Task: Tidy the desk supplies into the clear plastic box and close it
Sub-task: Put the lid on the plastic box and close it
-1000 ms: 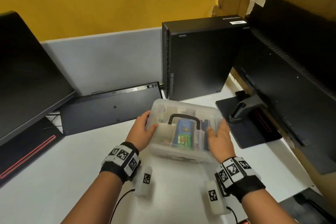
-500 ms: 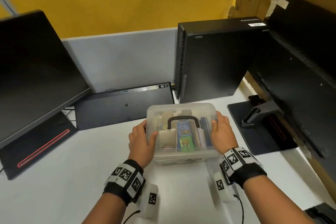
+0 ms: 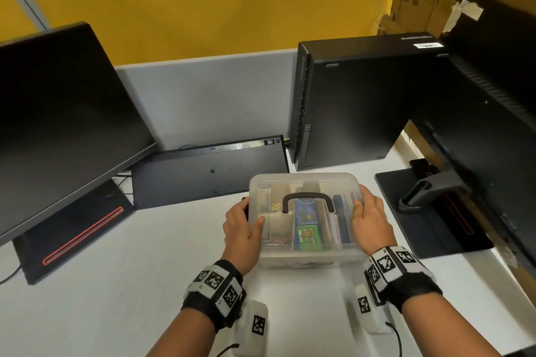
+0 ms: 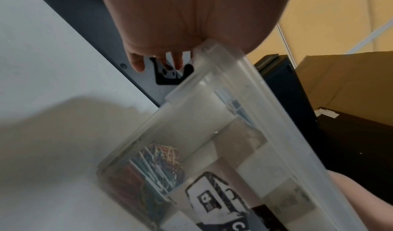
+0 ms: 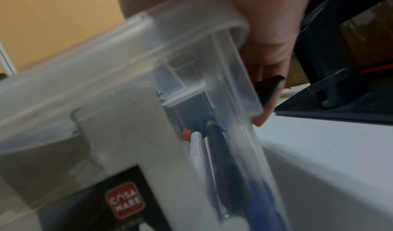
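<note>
A clear plastic box [image 3: 307, 258] sits on the white worktop [image 3: 116, 284], near the front edge and in the middle. Its lid [image 3: 304, 182] is on top, with a black handle [image 3: 308, 200] lying flat on it.

The left hand [image 3: 242, 233] holds the left side of the box. Its thumb lies on the lid and its fingers [image 4: 136, 63] curl down over the left edge. In the left wrist view the fingers reach toward a black clip [image 4: 170, 74] on that side. The right hand [image 3: 371, 220] holds the right side of the box the same way, with the thumb on top and the fingers wrapped round the edge. In the right wrist view a fingertip [image 5: 261, 118] rests by a black clip [image 5: 270, 90] on the right side. It is too blurry to tell if the clips are snapped down.

Through the clear walls you can see things inside. There are colored paper clips [image 4: 161, 160] in the left front corner. There is a blue and green pack [image 3: 307, 226] in the middle. There are pens [image 5: 221, 152] along the right side.

Behind the box, a black keyboard [image 3: 208, 171] leans on its edge against a gray wall. A black computer [image 3: 348, 104] stands to the right of it. A dark screen [image 3: 58, 124] stands on the left, and another screen [image 3: 487, 139] stands on the right.
</note>
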